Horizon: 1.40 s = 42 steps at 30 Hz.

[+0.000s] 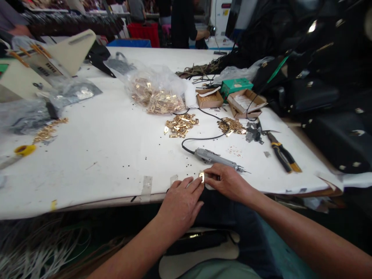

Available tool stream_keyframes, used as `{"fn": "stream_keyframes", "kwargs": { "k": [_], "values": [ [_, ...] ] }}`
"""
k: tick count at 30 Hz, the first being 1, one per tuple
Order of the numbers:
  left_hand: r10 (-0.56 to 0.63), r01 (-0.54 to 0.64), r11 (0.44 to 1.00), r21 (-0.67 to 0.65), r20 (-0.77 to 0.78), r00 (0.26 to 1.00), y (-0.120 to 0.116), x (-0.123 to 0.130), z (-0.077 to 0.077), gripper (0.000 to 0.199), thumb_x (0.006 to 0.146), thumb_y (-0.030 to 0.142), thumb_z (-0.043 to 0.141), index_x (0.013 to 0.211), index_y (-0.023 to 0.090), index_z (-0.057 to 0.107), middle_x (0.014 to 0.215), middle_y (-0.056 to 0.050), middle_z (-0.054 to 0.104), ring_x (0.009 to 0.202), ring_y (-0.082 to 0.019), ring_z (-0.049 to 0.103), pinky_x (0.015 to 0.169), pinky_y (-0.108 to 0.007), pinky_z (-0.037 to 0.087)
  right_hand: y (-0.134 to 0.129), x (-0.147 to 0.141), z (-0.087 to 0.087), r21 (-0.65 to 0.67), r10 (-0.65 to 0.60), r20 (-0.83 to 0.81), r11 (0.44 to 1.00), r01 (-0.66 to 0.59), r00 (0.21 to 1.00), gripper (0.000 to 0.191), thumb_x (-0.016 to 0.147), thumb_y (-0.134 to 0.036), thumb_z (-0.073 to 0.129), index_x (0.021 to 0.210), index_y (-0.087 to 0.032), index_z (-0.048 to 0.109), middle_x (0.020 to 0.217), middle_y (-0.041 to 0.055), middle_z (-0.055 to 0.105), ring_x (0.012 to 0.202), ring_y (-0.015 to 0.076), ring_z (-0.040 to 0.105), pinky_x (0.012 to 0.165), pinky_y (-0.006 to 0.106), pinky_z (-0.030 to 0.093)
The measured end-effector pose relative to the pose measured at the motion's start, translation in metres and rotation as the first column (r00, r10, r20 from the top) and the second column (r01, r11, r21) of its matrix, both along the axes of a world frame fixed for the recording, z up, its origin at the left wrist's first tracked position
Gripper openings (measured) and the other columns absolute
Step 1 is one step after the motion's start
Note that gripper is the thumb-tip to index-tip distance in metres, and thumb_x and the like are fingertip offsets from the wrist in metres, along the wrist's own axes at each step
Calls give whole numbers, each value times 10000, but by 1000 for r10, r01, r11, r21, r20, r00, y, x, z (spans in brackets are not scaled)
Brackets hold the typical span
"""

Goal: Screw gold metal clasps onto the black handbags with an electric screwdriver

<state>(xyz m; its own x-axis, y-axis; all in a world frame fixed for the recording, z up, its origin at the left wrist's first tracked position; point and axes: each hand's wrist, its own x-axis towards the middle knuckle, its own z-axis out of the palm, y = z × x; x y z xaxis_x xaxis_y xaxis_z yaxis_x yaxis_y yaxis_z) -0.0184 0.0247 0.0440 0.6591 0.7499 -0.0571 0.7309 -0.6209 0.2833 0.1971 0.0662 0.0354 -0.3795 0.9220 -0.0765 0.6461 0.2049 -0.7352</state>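
Along the near edge of the white tabletop point(95, 162), the left hand point(180, 205) and right hand point(229, 182) are closing firmly, pinching a small shiny gold metal fitting point(201, 177) steadily between their fingers.

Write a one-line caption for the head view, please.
The left hand and the right hand hold a gold piece beside an electric screwdriver.

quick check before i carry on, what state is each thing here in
left hand, fingers against the gold piece
right hand, pinching the gold piece
gold piece, held between both hands
electric screwdriver, lying on the table, not held
pliers, lying shut
plastic bag, holding loose gold pieces
cardboard box, open, gold pieces inside
green box, looks shut
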Motion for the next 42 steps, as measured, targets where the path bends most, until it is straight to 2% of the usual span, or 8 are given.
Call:
{"fn": "stream_keyframes", "kwargs": {
  "k": [5, 11, 14, 17, 22, 26, 30, 42],
  "values": [
    [29, -30, 998, 62, 22, 999, -1, 3, -4, 443, 932, 278, 638, 1368, 215, 597, 1470, -68, 595, 1270, -303, 555, 985, -486, 493, 11, 16, 10, 336, -202, 281, 936, 101, 938, 291, 913, -361, 700, 1181, -251, 721, 1113, 105, 708, 992, 269, 636, 878, 401, 495],
    [72, -75, 990, 118, 33, 997, -5, 8, -10, 423, 943, 312, 630, 1352, 202, 619, 1421, -86, 634, 1239, -310, 580, 971, -501, 497, 27, 35, 1, 252, -179, 495, 966, 56, 850, 311, 893, -375, 706, 1162, -219, 712, 1039, 103, 710, 978, 260, 641, 824, 343, 460],
    [77, -81, 990, 119, 35, 996, -5, 10, -9, 403, 943, 301, 629, 1332, 194, 632, 1406, -78, 647, 1223, -309, 586, 960, -501, 501, 30, 46, 11, 239, -211, 303, 961, 140, 929, 261, 926, -391, 647, 1109, -219, 720, 944, 66, 707, 887, 224, 641, 776, 321, 456],
    [80, -85, 989, 120, 43, 996, -5, 12, -8, 371, 949, 289, 619, 1306, 194, 649, 1400, -73, 651, 1216, -306, 584, 955, -493, 502, 37, 66, 33, 64, -361, -154, 925, 374, 920, 344, 937, -494, 592, 1110, -214, 692, 869, 33, 693, 733, 191, 621, 676, 313, 482],
    [80, -86, 984, 158, 48, 996, -5, 14, -9, 332, 953, 281, 610, 1266, 190, 671, 1355, -78, 678, 1178, -310, 600, 917, -485, 507, 57, 99, 49, -244, -465, -745, 857, 454, 477, 321, 859, -498, 601, 986, -204, 613, 859, 29, 672, 737, 190, 668, 707, 343, 577],
    [74, -83, 978, 192, 52, 996, -4, 15, -9, 303, 946, 268, 617, 1228, 188, 692, 1327, -87, 694, 1150, -305, 617, 891, -470, 513, 72, 105, 30, -212, -538, -775, 716, 665, 331, 354, 757, -487, 767, 855, -214, 565, 669, -47, 576, 550, 127, 567, 593, 289, 563],
    [76, -88, 974, 207, 67, 995, -4, 16, -10, 320, 937, 267, 626, 1241, 190, 687, 1343, -86, 686, 1154, -305, 619, 891, -470, 515, 78, 103, 12, -129, -580, -749, 602, 788, 320, 392, 705, -492, 839, 795, -186, 612, 571, -35, 590, 494, 132, 569, 515, 269, 535],
    [76, -95, 972, 213, 96, 992, -4, 16, -12, 296, 944, 269, 630, 1226, 202, 691, 1332, -75, 695, 1145, -304, 622, 884, -470, 499, 82, 97, 2, -107, -651, -689, 527, 843, 319, 330, 726, -448, 812, 700, -174, 630, 507, -10, 597, 424, 128, 530, 405, 247, 462]
  ]
}}
